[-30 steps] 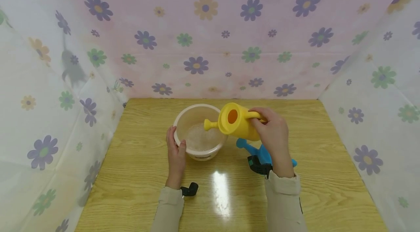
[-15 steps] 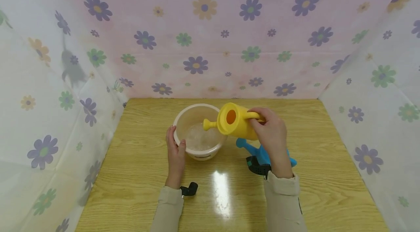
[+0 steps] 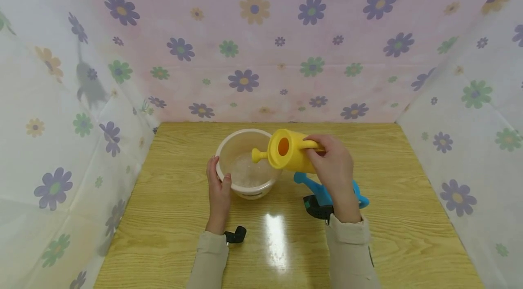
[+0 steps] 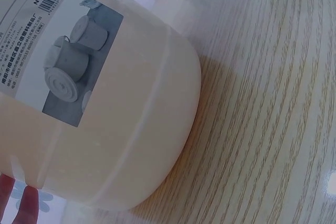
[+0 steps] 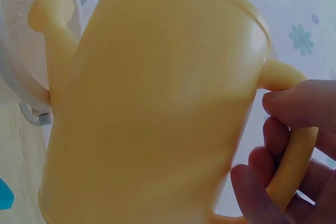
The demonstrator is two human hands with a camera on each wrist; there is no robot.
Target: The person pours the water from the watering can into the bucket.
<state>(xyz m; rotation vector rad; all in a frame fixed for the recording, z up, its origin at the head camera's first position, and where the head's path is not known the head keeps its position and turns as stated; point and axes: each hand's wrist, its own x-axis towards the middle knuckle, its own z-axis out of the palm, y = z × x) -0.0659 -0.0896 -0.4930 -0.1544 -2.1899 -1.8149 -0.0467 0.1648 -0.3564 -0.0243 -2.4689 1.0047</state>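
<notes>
My right hand (image 3: 335, 166) grips the handle of a yellow watering can (image 3: 295, 159), its fingers wrapped round it in the right wrist view. The can is tipped left, and its spout reaches over a cream bucket (image 3: 247, 192). Rippled water (image 3: 248, 171) shows inside the bucket. With fingers along the outer left side and the thumb at the rim, my left hand (image 3: 219, 196) holds the bucket. The left wrist view shows a printed label (image 4: 79, 51) on the bucket wall (image 4: 142, 98). A stream from the spout cannot be made out clearly.
A blue watering can (image 3: 320, 190) stands on the wood-grain table (image 3: 175, 216), partly hidden beneath my right forearm. Black wrist cameras (image 3: 235, 235) sit by both wrists. Flower-printed sheets (image 3: 261, 52) enclose the back and sides.
My right hand has shifted slightly left with the yellow watering can, carrying its spout a little further over the bucket. The left hand and bucket have stayed in place.
</notes>
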